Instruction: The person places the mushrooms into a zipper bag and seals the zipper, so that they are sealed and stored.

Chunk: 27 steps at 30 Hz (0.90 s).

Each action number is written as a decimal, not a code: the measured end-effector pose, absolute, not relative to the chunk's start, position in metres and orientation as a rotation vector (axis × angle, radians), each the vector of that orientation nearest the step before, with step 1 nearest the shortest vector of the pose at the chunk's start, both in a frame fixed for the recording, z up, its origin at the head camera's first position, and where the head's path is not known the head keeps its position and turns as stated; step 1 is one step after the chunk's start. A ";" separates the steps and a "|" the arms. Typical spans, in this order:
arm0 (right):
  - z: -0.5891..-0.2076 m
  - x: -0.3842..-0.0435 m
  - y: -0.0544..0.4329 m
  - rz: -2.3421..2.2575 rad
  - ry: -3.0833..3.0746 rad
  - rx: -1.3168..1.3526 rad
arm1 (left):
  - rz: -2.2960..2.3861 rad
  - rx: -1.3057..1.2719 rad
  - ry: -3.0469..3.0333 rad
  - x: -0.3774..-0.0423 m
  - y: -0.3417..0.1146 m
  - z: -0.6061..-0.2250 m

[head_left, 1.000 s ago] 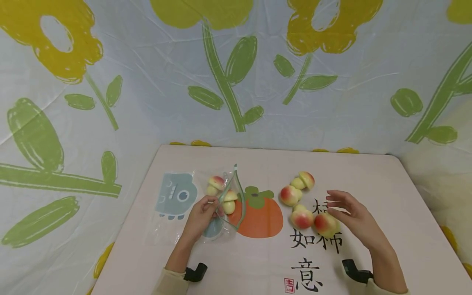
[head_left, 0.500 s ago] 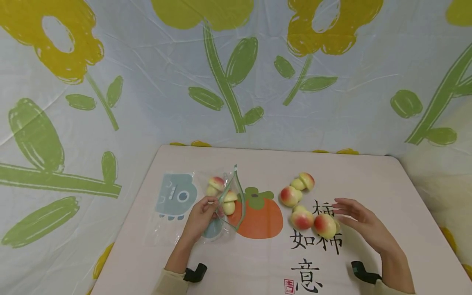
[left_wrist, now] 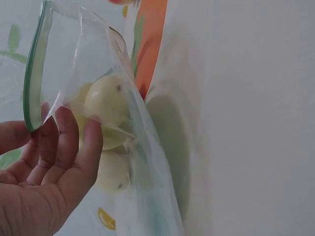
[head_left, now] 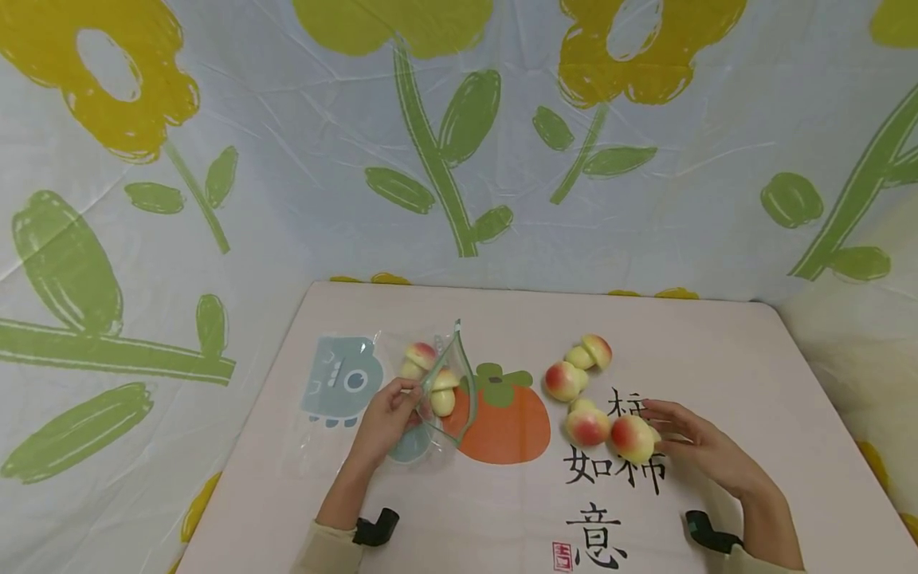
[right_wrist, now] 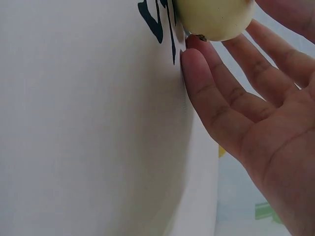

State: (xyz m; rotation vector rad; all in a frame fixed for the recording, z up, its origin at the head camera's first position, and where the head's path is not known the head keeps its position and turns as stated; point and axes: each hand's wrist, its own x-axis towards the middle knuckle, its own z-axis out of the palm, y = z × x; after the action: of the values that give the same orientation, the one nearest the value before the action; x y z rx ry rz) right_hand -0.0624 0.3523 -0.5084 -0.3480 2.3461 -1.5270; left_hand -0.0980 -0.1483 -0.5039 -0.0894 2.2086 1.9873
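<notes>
My left hand (head_left: 388, 422) pinches the mouth edge of a clear zip bag (left_wrist: 33, 73) with a green strip, and the mouth gapes toward the right. Inside the bag lie two toy mushrooms (head_left: 445, 394), yellow-green with reddish caps. Beside the rightmost loose mushroom (head_left: 631, 438) is my right hand (head_left: 710, 450), thumb and fingers spread around its stem side. In the right wrist view the pale stem (right_wrist: 216, 17) sits between the fingers, which are not closed on it; whether they touch is hard to tell.
More loose mushrooms lie close by: one at the back (head_left: 594, 351), one left of it (head_left: 563, 381) and one (head_left: 588, 426) beside the rightmost. The tabletop (head_left: 473, 526) bears a printed persimmon (head_left: 509, 426) and black characters. A flowered cloth (head_left: 287, 199) hangs behind.
My right hand moved slightly right, then came down and in toward the rightmost mushroom. My left hand stays on the bag, shifting slightly left.
</notes>
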 end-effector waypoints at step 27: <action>-0.508 -0.055 0.347 -1.459 2.400 -0.304 | 2.024 -0.107 2.142 -0.100 -0.153 -0.493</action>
State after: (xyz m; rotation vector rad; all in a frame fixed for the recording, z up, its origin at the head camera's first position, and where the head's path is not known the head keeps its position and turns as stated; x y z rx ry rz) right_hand -0.0555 0.3467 -0.5083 -0.3042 2.3997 -1.4592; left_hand -0.1000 -0.1532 -0.4930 -0.1072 2.1418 2.0241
